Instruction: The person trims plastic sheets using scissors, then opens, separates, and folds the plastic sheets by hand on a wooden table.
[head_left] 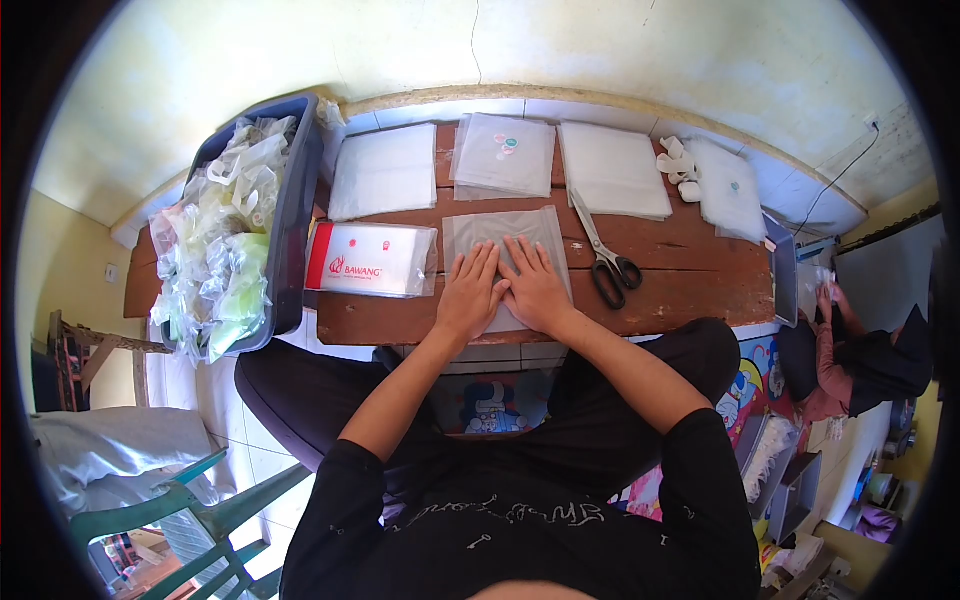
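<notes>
My left hand (471, 292) and my right hand (533, 288) lie flat side by side, thumbs touching, fingers stretched out. Both press on a clear plastic bag (462, 229) near the front edge of the wooden table (690, 285). To the left of my left hand is a pack of plastic bags (385, 262) with a red strip and the word BAWANG. Right of my right hand, scissors (602, 258) with black handles rest with their blades pointing away from me. Behind my hands sits a stack of clear bags (505, 165) with small round stickers on top.
A dark bin (300, 200) heaped with crumpled plastic bags (235, 220) stands at the left. More flat bag stacks (385, 175) (615, 168) (727, 190) and a white strap roll (677, 163) line the back. A person (850, 350) sits at the right. A green chair (190, 510) is lower left.
</notes>
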